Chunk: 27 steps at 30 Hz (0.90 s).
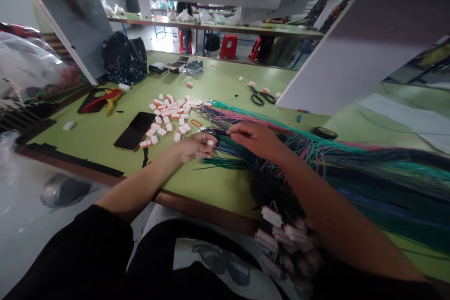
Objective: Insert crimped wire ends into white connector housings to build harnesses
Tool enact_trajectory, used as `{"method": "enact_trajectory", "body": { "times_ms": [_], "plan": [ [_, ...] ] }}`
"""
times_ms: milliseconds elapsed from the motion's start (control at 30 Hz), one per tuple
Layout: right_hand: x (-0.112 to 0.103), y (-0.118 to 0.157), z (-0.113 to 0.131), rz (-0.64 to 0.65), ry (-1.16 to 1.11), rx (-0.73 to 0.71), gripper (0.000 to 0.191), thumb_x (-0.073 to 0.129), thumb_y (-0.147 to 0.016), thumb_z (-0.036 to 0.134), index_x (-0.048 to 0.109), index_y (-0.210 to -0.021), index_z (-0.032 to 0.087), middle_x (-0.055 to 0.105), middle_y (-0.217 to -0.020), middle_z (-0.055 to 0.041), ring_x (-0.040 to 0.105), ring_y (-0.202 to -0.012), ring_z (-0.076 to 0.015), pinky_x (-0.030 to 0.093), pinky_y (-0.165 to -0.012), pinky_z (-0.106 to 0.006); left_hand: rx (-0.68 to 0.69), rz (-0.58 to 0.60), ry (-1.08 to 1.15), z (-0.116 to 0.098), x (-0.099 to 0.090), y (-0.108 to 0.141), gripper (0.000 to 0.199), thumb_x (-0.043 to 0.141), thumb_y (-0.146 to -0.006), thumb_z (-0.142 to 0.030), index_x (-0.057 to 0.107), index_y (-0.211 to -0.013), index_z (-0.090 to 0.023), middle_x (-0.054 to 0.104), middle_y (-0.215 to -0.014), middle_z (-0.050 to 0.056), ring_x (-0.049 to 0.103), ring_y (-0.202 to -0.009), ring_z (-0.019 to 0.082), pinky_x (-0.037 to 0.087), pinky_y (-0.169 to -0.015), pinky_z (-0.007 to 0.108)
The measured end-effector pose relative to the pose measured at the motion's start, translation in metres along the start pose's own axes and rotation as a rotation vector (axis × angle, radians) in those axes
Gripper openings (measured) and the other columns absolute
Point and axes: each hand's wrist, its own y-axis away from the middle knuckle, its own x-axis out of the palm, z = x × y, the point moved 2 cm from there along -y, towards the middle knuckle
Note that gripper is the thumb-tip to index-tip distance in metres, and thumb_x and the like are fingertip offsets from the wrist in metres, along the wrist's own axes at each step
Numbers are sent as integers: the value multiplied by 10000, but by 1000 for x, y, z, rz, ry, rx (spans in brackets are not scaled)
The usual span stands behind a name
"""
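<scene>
Left hand (191, 146) has a small white connector (210, 142) pinched in its fingertips, right beside the bare wire ends over the green table (225, 187). Right hand (256, 138) is bunched up narrow over the dark wires (228, 147), but honestly can't tell if it's got one pinched or is just hovering.

Biggest worry imo: that connector is tiny and the fingers cover most of it, so a slip or a wrong-way-round grip would be easy to miss. Those thin wires also run so tight together that grabbing the wrong one, or two at once, seems pretty likely. Bent tips too, if a wrist drags across them.

Further out, teal wires (242, 109) and pink wires (251, 122) cross the others, so a hard tug could pull neighbours into a snarl. The loose connectors (168, 111) sit close to the left forearm, with the phone (135, 131) near them; a careless elbow could scatter some. And the hanging connectors (271, 217) by the table edge could snag on clothing and yank their wires.
</scene>
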Motion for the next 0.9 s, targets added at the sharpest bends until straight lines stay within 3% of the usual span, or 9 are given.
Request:
{"method": "enact_trajectory", "body": {
  "times_ms": [100, 267, 500, 700, 900],
  "plan": [
    [22, -1, 13, 63, 10, -75, 202, 506, -769, 250, 677, -846, 177, 691, -769, -24, 559, -641, -117, 380, -600, -240, 52, -1, -72, -1, 4, 3, 278, 719, -637, -50, 588, -874, -114, 597, -630, -28, 592, -566, 71, 488, -602, 213],
    [36, 5, 14, 6, -153, -71, 183, 512, -774, 269, 642, -864, 177, 645, -658, 13, 496, -541, -85, 363, -549, -217, 102, -6, -134, -1, 6, 4, 208, 674, -656, -50, 583, -834, -107, 609, -668, -4, 587, -598, 81, 487, -646, 245],
    [29, 6, 5, -82, -42, -26, 116, 523, -714, 225, 600, -641, 178, 571, -568, 21, 452, -522, -83, 340, -530, -212, 96, 27, -31, 0, 8, 2, 276, 708, -650, -77, 562, -882, -115, 606, -633, -15, 614, -580, 90, 489, -606, 214],
    [27, 6, -11, -91, 46, -2, 81, 519, -672, 202, 573, -614, 182, 582, -588, 11, 488, -531, -96, 358, -541, -214, 60, 19, 82, -1, 10, 4, 318, 748, -606, -61, 573, -864, -122, 621, -622, -22, 624, -554, 89, 496, -564, 186],
    [27, 5, -6, -63, 185, 27, 75, 504, -647, 174, 560, -597, 180, 559, -572, 9, 471, -531, -102, 331, -540, -220, 40, 29, 110, 0, 7, 5, 299, 750, -619, -68, 589, -864, -123, 625, -634, -19, 625, -572, 85, 503, -586, 187]
  ]
}}
